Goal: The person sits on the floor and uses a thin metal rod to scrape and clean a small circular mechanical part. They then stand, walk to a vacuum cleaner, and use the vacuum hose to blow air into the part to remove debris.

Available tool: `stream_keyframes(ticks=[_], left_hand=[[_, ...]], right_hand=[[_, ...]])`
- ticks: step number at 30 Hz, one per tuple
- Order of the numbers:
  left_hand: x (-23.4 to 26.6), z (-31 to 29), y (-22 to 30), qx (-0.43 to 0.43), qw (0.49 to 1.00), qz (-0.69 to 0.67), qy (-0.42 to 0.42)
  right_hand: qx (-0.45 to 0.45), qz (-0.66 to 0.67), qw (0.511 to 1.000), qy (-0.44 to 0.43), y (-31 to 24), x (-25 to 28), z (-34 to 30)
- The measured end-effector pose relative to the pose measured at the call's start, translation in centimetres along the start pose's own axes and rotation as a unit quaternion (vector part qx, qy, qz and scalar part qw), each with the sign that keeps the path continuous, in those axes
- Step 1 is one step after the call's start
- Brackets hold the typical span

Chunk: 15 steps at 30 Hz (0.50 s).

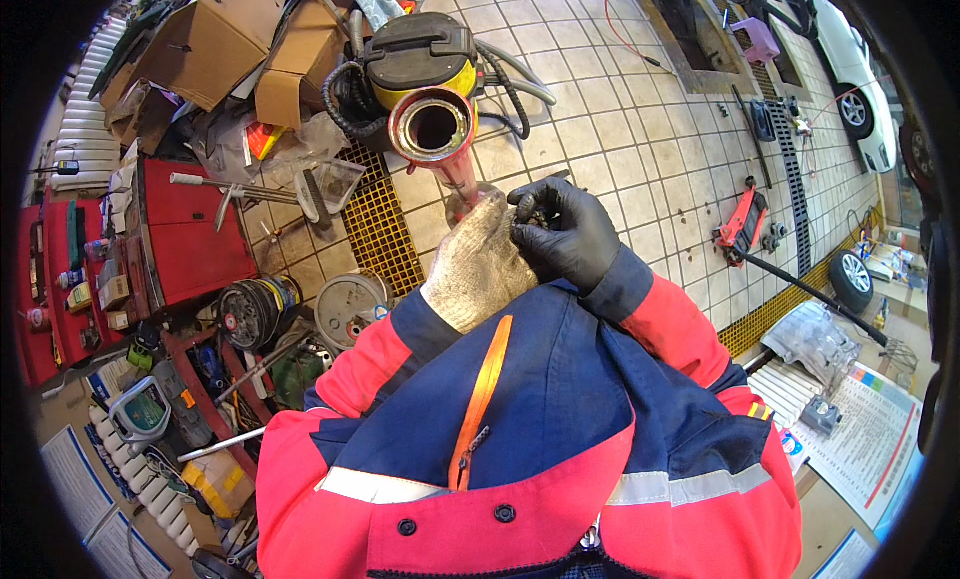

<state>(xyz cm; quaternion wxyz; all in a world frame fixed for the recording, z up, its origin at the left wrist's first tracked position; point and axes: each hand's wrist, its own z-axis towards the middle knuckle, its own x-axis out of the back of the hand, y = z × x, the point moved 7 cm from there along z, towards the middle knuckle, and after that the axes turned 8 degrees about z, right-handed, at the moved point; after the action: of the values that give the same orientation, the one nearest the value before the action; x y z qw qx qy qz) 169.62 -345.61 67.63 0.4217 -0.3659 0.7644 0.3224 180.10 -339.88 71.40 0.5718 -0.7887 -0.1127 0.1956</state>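
Note:
My left hand point(480, 259), in a soiled beige work glove, is in front of my chest with its fingers curled away from view. Close against it is my right hand point(570, 229) in a black glove, thumb and fingers pinched round a small dark piece point(538, 219) that is too hidden to name. Just beyond my left fingertips stands a red vessel point(455, 169) with a round metal-rimmed opening; whether the glove touches it, I cannot tell. Behind the vessel is a yellow and black canister vacuum cleaner point(420, 49) with its hose.
Cardboard boxes point(220, 39) pile up at the far left, above a red tool cabinet point(195, 229). A yellow floor grating point(382, 224) crosses the tiles. On the right are a red floor jack point(742, 222), a loose wheel point(851, 281) and a white car point(860, 89).

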Motion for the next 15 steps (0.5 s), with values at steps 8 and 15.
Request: stream_keyframes(ticks=[8,15], left_hand=[[0.6,0.3,0.2,0.02,0.999,-0.01,-0.024],[0.3,0.4,0.5,0.033,0.999,-0.022,0.005]], right_hand=[[-0.067,0.018,0.997,-0.021,1.0,0.1,0.5],[-0.023,0.017,0.999,-0.047,0.0,0.3,1.0]])
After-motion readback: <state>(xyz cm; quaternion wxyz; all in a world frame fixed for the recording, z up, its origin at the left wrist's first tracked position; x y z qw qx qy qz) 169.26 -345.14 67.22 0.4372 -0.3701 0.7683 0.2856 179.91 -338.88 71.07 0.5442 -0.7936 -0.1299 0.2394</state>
